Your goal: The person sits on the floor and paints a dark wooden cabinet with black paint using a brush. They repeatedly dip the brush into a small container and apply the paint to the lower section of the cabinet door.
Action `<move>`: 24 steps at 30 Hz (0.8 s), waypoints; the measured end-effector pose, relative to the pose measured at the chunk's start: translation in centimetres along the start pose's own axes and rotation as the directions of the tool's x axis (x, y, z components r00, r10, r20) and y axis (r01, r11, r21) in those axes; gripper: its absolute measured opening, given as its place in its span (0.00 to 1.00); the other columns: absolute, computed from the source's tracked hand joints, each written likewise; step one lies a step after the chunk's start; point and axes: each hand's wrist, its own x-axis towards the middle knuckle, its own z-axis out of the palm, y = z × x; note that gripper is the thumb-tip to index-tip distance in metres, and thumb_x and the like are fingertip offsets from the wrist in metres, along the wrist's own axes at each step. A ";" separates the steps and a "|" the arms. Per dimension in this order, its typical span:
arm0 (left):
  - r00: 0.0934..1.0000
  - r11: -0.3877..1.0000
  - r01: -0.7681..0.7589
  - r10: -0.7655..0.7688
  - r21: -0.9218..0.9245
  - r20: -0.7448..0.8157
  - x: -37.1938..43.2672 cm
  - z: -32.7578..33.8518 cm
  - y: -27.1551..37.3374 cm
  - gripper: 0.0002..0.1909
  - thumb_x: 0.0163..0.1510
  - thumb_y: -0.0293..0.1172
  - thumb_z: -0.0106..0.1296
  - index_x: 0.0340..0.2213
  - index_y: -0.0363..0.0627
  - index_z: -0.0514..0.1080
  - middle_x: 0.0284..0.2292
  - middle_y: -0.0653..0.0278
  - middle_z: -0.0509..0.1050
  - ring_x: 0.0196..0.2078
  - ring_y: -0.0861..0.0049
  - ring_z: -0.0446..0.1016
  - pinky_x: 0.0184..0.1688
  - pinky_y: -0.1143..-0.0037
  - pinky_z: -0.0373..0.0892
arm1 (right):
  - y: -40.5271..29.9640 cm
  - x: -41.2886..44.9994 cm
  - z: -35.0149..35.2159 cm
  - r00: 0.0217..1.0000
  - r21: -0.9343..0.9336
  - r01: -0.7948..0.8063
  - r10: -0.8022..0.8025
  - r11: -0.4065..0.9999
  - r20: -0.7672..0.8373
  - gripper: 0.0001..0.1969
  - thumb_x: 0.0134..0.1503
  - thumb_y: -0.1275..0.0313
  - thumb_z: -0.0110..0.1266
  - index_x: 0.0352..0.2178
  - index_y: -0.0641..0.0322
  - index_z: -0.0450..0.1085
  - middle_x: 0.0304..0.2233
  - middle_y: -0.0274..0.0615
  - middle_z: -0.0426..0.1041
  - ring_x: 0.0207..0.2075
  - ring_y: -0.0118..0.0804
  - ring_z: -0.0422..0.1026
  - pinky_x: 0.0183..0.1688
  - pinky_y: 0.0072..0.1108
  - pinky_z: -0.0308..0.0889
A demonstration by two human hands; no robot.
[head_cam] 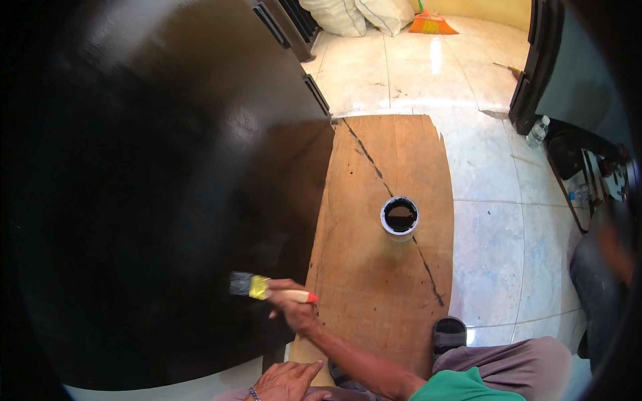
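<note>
My right hand grips a flat paintbrush by its pale wooden handle, which ends in a red tip. Its dark bristles point left, against or very close to a glossy dark door panel; contact cannot be told. Bare and low in the picture, my left hand rests on my leg with the fingers somewhat spread. A small tub of dark liquid paint or varnish stands on a plywood sheet to the right of the panel. The sheet bears a broken dark diagonal line.
Pale floor tiles run along the plywood's right side. A plastic bottle stands by the dark door frame. Tools and a bag lie beside a blurred person. White sacks and an orange broom are beyond the doorway.
</note>
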 end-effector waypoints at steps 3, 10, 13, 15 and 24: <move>1.000 1.000 -0.014 0.014 0.004 0.006 0.1 0.1 0.2 0.27 0.53 0.40 0.55 0.51 0.38 0.67 0.45 0.47 0.73 0.49 0.55 0.70 0.52 0.64 0.65 | 5.6 3.4 -8.2 0.924 -0.098 -0.139 0.094 0.985 -0.371 0.10 0.55 0.75 0.57 0.40 0.64 0.74 0.38 0.42 0.75 0.33 0.28 0.76 0.25 0.18 0.75; 0.988 0.999 0.049 -0.051 0.012 0.147 0.1 -0.5 0.5 0.26 0.54 0.42 0.54 0.50 0.38 0.68 0.45 0.46 0.73 0.48 0.53 0.71 0.52 0.63 0.66 | 0.0 0.2 0.5 0.983 -0.214 0.184 -0.185 0.959 0.017 0.08 0.55 0.76 0.57 0.38 0.63 0.75 0.41 0.40 0.73 0.36 0.28 0.75 0.27 0.16 0.76; 0.988 0.998 0.061 -0.060 -0.002 0.144 0.2 -0.3 0.4 0.26 0.54 0.42 0.55 0.50 0.38 0.68 0.45 0.46 0.73 0.49 0.53 0.70 0.52 0.63 0.65 | -4.6 -0.9 2.7 0.955 -0.112 0.220 -0.191 0.969 0.225 0.10 0.55 0.76 0.57 0.39 0.64 0.75 0.39 0.40 0.74 0.36 0.27 0.74 0.24 0.15 0.73; 0.991 0.998 0.068 -0.066 -0.011 0.115 0.0 0.1 -0.2 0.26 0.54 0.43 0.55 0.49 0.37 0.68 0.45 0.46 0.73 0.49 0.53 0.70 0.52 0.63 0.65 | -8.1 -0.6 1.8 0.979 -0.248 0.147 -0.106 0.957 0.172 0.11 0.53 0.76 0.58 0.40 0.64 0.75 0.38 0.41 0.75 0.36 0.28 0.75 0.29 0.17 0.73; 1.000 1.000 0.000 0.000 0.001 0.023 -1.0 1.1 -1.2 0.25 0.55 0.41 0.54 0.49 0.36 0.68 0.43 0.47 0.73 0.46 0.53 0.70 0.50 0.63 0.65 | -24.7 4.2 -12.5 0.715 -0.939 0.225 -0.699 0.258 -0.021 0.09 0.42 0.73 0.62 0.29 0.62 0.76 0.19 0.43 0.77 0.22 0.37 0.78 0.28 0.24 0.72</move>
